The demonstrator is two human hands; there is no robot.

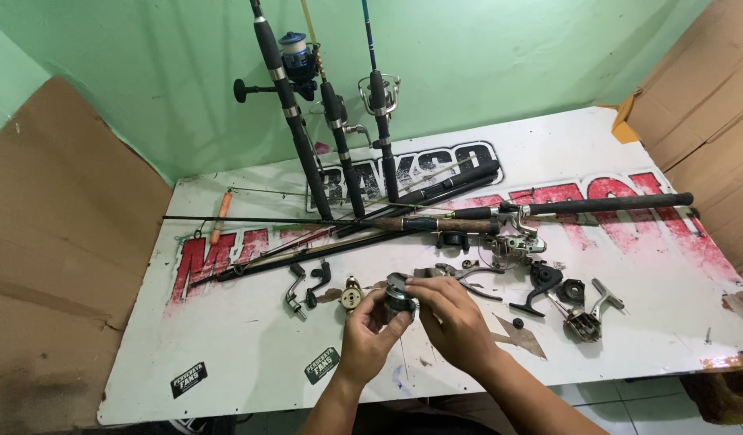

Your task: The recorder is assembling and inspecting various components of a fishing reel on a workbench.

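Note:
Both hands hold a small dark round fishing reel part [399,295] just above the white table [250,346]. My left hand [370,334] cups it from below and the left. My right hand [452,318] pinches it from the right with the fingertips. A small brass-coloured round reel piece [351,296] lies on the table just left of the hands. Pliers [468,278] lie just behind my right hand.
Three fishing rods with reels [295,121] lean upright against the green wall. More rods [548,208] lie across the table's middle. Loose reel handles [307,286], a black handle [540,282] and a dismantled reel [585,318] lie around the hands. Cardboard sheets [57,242] flank the table.

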